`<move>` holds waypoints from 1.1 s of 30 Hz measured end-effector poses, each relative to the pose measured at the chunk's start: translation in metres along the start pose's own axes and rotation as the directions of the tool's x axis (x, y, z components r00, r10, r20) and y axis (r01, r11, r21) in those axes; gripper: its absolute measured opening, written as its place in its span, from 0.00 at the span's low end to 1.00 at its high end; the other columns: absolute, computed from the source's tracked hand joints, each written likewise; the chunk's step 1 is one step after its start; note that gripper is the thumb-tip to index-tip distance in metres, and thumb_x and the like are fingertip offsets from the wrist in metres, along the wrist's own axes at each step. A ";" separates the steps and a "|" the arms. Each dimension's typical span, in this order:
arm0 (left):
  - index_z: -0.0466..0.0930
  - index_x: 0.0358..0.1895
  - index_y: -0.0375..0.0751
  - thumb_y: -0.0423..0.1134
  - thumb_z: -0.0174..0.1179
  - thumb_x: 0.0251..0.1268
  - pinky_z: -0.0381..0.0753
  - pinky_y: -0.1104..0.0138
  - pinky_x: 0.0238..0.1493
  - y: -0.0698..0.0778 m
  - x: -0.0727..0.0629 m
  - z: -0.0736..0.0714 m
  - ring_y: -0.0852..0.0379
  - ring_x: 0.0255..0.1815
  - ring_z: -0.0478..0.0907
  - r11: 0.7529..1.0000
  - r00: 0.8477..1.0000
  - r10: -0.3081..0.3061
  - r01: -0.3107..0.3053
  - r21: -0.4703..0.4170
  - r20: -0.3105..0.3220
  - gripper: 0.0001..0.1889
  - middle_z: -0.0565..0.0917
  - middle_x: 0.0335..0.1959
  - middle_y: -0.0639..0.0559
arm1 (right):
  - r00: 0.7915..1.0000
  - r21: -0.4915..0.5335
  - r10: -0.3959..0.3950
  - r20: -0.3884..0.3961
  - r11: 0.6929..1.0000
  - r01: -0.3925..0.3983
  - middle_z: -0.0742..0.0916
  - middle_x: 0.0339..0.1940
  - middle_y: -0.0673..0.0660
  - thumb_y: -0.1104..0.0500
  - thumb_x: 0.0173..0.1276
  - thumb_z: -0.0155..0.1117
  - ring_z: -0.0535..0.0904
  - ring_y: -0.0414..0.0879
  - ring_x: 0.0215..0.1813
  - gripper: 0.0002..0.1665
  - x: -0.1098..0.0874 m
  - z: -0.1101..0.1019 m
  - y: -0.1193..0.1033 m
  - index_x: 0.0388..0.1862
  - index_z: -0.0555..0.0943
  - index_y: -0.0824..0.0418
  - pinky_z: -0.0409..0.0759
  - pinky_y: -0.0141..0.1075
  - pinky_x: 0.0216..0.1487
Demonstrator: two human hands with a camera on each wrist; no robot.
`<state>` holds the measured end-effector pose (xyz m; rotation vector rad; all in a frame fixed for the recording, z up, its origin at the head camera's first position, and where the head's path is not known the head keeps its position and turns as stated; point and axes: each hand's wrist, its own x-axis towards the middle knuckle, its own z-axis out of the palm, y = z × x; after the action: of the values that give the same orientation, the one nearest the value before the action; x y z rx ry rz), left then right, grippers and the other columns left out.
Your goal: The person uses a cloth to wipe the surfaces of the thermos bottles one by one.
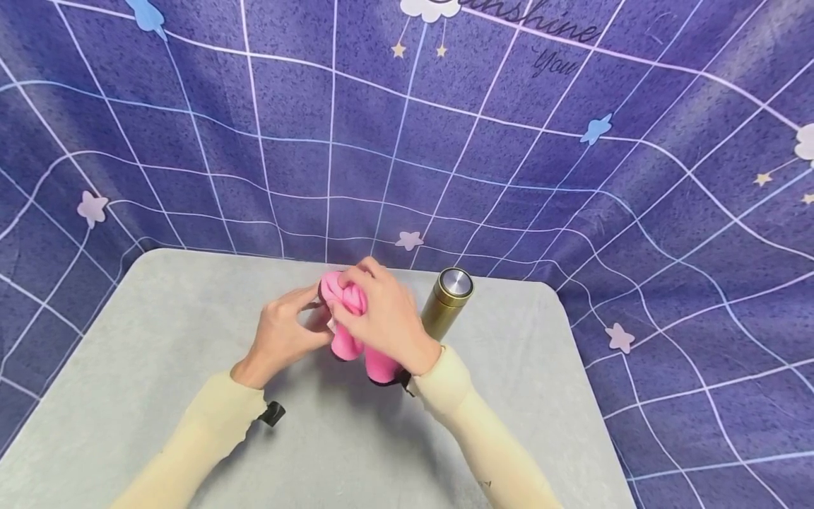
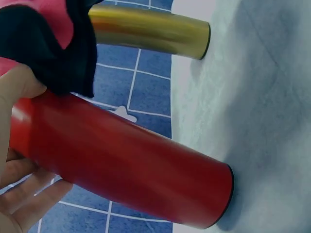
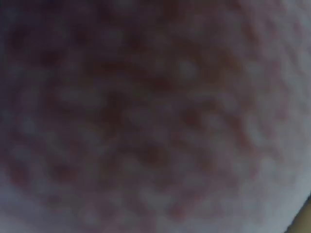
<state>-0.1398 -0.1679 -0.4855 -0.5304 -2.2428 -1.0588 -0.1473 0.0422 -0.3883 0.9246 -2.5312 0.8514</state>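
A red cylindrical bottle (image 2: 126,155) stands on the table in the left wrist view; from the head camera, the cloth and hands hide it. My left hand (image 1: 282,332) grips its upper part, thumb on one side and fingers on the other. A pink cloth (image 1: 346,345) with a dark underside drapes over the bottle's top, its loose folds hanging down. From above, my right hand (image 1: 386,318) pinches the bunched cloth between thumb and fingers. Blurred, mottled material fills the right wrist view.
Just right of my right hand, a gold bottle (image 1: 440,311) with a silver-topped lid stands near the table's back edge. The grey table (image 1: 191,304) has rounded back corners. A purple grid-patterned curtain (image 1: 286,162) surrounds it at the back and sides.
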 end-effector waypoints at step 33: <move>0.88 0.64 0.39 0.34 0.90 0.31 0.90 0.70 0.51 0.000 -0.012 -0.006 0.51 0.51 0.90 0.984 0.997 -0.074 0.079 -0.158 0.039 0.44 0.91 0.56 0.45 | 0.922 0.670 0.313 0.229 0.636 -0.382 0.89 0.46 0.53 0.47 0.71 0.75 0.82 0.46 0.49 0.15 -0.006 0.010 0.062 0.51 0.89 0.52 0.83 0.37 0.50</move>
<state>-0.1293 -0.1736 -0.4906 -0.5352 -2.2339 -1.2855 -0.1846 0.0768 -0.4257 0.6458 -2.4988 2.0547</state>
